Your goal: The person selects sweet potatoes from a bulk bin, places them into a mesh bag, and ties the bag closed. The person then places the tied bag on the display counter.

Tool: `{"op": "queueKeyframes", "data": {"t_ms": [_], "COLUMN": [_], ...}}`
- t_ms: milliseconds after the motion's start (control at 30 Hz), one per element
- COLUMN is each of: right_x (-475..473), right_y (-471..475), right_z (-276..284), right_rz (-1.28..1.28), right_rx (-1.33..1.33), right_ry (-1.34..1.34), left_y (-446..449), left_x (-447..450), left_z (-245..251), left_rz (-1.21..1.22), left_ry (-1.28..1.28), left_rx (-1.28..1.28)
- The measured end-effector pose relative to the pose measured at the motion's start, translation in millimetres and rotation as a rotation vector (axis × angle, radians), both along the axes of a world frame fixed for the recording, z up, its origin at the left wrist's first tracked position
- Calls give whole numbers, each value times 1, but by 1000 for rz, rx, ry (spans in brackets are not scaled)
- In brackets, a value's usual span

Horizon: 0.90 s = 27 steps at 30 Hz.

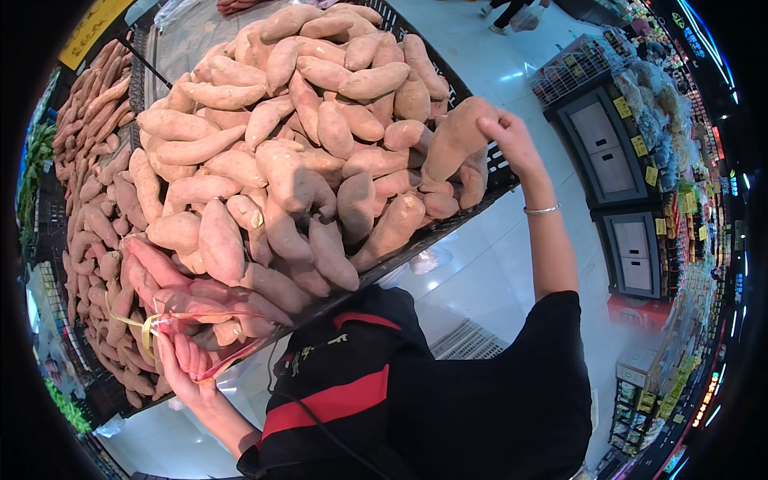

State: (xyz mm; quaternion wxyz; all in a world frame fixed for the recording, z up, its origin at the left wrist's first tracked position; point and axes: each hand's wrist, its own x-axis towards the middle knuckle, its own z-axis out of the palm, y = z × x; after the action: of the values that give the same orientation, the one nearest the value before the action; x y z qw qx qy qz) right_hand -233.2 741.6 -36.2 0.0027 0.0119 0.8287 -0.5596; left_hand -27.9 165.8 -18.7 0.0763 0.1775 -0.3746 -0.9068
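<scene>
A heap of sweet potatoes (336, 129) fills a black plastic crate (384, 273) before me. At the crate's right edge my right hand (510, 135), a bangle on its wrist, has its fingers and thumb on the upper end of a large sweet potato (456, 141), whose lower end touches the heap. My left hand (186, 363) is closed on the rim of a red mesh bag (204, 300) at the crate's near left corner. Several sweet potatoes lie in and under the mesh, and a yellow tie hangs from it by my fingers. The palm is partly hidden by the mesh.
More sweet potatoes (99, 240) are piled in a neighbouring bin on the left. Tiled floor (492, 264) shows beyond the crate. Dark cabinets (603, 144) with goods on top stand at the right, beside a wire basket (579, 66). A person's legs (507, 15) are visible far off at the top.
</scene>
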Motion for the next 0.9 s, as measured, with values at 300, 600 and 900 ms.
{"op": "queueKeyframes", "data": {"t_ms": [300, 600, 900], "right_x": [10, 26, -18], "right_y": [-68, 0, -26], "right_z": [-41, -68, -12], "right_rz": [26, -278, 122], "right_rx": [-208, 976, -14], "right_ry": [-331, -251, -95], "left_y": [2, 2, 20], "left_x": [-8, -5, -11], "left_z": [7, 3, 16], "left_rz": [20, 67, 138], "left_ry": [-49, -51, -92], "left_rx": [-34, -37, -52]}}
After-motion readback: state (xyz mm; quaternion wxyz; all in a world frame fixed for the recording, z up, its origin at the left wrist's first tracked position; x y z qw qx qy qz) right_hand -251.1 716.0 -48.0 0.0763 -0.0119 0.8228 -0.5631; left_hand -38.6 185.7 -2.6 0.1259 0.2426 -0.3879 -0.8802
